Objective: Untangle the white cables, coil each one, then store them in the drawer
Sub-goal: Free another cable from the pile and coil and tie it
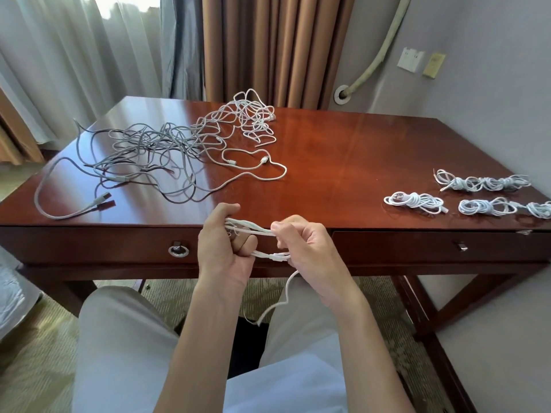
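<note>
Both hands are held just in front of the desk (328, 150), level with its front edge. The left hand (222, 248) has its fingers curled through several loops of a white cable (256, 229), and the right hand (304, 242) pinches the same loops at their other end, thumb and forefinger closed on the strands. The cable's loose tail (280, 299) hangs below the right hand toward the lap; its far tip is too thin to make out. How many turns sit in the coil cannot be counted where the fingers cover them.

On the desk's far left lies a loose tangle of cables (167, 150), greyish on the left and whiter toward the back; which strand belongs to which cable cannot be told. On the desk's right end rest several coiled bundles (414, 201), the outermost cut off by the frame edge.

The desk is polished reddish wood with glare streaks. Its left drawer (104, 244) has a ring pull (178, 251); the right drawer (432, 245) is closed, its handle small and unclear. Behind the desk hang sheer and brown curtains (268, 46); right of them, a grey wall carries a padded pipe (378, 55) and two wall plates (411, 59). Patterned carpet lies under the desk.
</note>
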The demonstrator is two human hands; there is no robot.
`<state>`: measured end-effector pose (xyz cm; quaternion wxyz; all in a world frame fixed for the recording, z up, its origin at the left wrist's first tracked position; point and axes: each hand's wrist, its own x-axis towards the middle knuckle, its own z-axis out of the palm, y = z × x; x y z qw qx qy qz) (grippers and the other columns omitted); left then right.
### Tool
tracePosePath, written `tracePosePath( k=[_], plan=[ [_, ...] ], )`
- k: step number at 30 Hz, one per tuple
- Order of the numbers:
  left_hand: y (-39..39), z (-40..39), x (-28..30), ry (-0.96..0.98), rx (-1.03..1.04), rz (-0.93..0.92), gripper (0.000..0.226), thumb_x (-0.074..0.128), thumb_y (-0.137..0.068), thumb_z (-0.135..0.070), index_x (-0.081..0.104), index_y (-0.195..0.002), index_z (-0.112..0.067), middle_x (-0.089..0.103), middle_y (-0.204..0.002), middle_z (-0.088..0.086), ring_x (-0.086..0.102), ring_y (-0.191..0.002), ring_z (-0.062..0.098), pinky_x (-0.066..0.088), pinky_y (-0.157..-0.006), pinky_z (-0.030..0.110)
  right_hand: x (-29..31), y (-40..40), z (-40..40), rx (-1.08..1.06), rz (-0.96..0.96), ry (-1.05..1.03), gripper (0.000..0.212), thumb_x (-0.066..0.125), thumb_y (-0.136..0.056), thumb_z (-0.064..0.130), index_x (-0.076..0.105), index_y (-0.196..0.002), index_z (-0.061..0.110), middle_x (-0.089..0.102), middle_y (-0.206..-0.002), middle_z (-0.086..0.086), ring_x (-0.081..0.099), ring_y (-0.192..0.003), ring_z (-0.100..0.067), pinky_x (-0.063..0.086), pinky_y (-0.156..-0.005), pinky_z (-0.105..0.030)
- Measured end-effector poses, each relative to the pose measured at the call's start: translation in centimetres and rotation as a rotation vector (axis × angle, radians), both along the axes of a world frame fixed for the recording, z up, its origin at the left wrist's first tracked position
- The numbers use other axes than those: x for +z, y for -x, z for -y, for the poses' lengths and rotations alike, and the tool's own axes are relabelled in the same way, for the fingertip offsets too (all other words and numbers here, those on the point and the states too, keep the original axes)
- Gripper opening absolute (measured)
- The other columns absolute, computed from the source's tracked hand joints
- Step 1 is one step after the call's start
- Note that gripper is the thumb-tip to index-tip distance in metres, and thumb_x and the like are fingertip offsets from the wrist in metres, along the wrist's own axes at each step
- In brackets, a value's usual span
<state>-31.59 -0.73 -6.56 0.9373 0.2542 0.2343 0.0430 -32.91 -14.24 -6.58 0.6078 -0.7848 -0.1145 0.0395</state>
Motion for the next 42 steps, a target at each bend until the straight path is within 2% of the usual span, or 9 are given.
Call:
tracePosePath(
  k=[6, 11, 15, 21, 25, 30, 33, 36, 42],
  plan=[
    [0.1, 0.8, 0.0, 0.036, 0.116, 0.001, 0.045, 0.057, -0.089, -0.006, 0.024, -0.062, -0.020, 0.017, -0.045, -0.006, 0.014, -0.033, 0.007, 0.014, -0.031, 0.019, -0.1, 0.2, -1.2, -0.118, -0.009, 0.069, 0.043, 0.050, -0.102, 0.033, 0.071, -0.076, 0.006, 0.076, -0.072, -0.006, 0.073, -0.062, -0.018, 0.049, -0.043, -0.030],
    [0.7, 3.0, 0.6, -0.034, 0.211, 0.028, 0.045, 0.055, -0.091, -0.003, 0.026, -0.060, -0.019, 0.018, -0.043, -0.006, 0.017, -0.034, 0.007, 0.020, -0.032, 0.017, -0.2, 0.2, -1.7, -0.364, 0.159, 0.157, 0.064, 0.041, -0.078, 0.050, 0.045, -0.060, -0.010, 0.055, -0.064, -0.032, 0.049, -0.057, -0.039, 0.045, -0.056, -0.047],
    [0.5, 3.9, -0.1, -0.136, 0.311, 0.031, 0.047, 0.054, -0.092, 0.000, 0.030, -0.057, -0.019, 0.023, -0.040, -0.005, 0.023, -0.033, 0.009, 0.028, -0.035, 0.019, -0.1, 0.4, -1.9, -0.452, 0.227, 0.079, 0.058, 0.054, -0.078, 0.040, 0.043, -0.058, -0.013, 0.038, -0.054, -0.031, 0.031, -0.054, -0.039, 0.035, -0.050, -0.047],
    [0.3, 3.2, -1.2, -0.507, 0.173, 0.198, 0.040, 0.062, -0.093, -0.007, 0.050, -0.054, -0.010, 0.045, -0.049, 0.005, 0.046, -0.050, 0.018, 0.046, -0.054, 0.030, 0.2, 0.3, -1.0, -0.529, 0.324, 0.029, 0.055, 0.059, -0.083, 0.029, 0.037, -0.054, -0.012, 0.032, -0.049, -0.028, 0.026, -0.050, -0.038, 0.032, -0.049, -0.046],
    [1.2, 3.4, -1.3, -1.030, 0.302, 0.373, 0.049, 0.057, -0.101, -0.017, 0.043, -0.059, 0.005, 0.042, -0.051, 0.024, 0.040, -0.043, 0.023, 0.034, -0.042, 0.040, 0.0, 0.2, -0.6, -0.481, 0.336, 0.058, 0.055, 0.057, -0.083, 0.031, 0.042, -0.053, -0.012, 0.040, -0.049, -0.029, 0.029, -0.040, -0.019, 0.037, -0.050, -0.045],
    [1.2, 2.9, -1.3, -1.236, 0.313, 0.366, 0.064, 0.053, -0.103, -0.019, 0.025, -0.048, -0.002, 0.021, -0.043, 0.012, 0.022, -0.041, 0.019, 0.020, -0.044, 0.039, 0.6, 0.8, -0.3, -0.354, 0.299, 0.021, 0.056, 0.049, -0.088, 0.034, 0.045, -0.051, -0.009, 0.044, -0.042, -0.014, 0.038, -0.046, -0.026, 0.041, -0.054, -0.042],
    [0.7, 1.5, -1.6, -1.242, 0.216, 0.382, 0.065, 0.053, -0.103, -0.016, 0.024, -0.045, -0.007, 0.022, -0.042, 0.003, 0.022, -0.041, 0.015, 0.019, -0.045, 0.031, 1.2, 0.6, 0.4, -0.280, 0.215, -0.052, 0.059, 0.044, -0.096, 0.037, 0.041, -0.055, -0.005, 0.039, -0.047, -0.003, 0.039, -0.053, -0.014, 0.037, -0.057, -0.038],
    [0.5, 0.6, -1.8, -1.208, 0.156, 0.376, 0.067, 0.052, -0.103, -0.021, 0.030, -0.047, 0.009, 0.029, -0.039, 0.022, 0.025, -0.038, 0.027, 0.022, -0.043, 0.037, 1.0, 0.4, 1.3, -0.146, 0.115, -0.106, 0.050, 0.051, -0.104, 0.027, 0.039, -0.060, 0.008, 0.033, -0.057, 0.002, 0.030, -0.055, -0.009, 0.028, -0.052, -0.023],
    [0.4, 0.4, -1.5, -1.044, 0.130, 0.309, 0.066, 0.052, -0.103, -0.019, 0.030, -0.046, 0.006, 0.032, -0.036, 0.011, 0.029, -0.030, 0.017, 0.020, -0.036, 0.019, -0.5, -0.3, 2.1, -0.078, 0.083, -0.021, 0.031, 0.056, -0.104, 0.032, 0.072, -0.083, 0.017, 0.050, -0.057, 0.012, 0.040, -0.052, -0.003, 0.033, -0.055, -0.015]
  ],
)
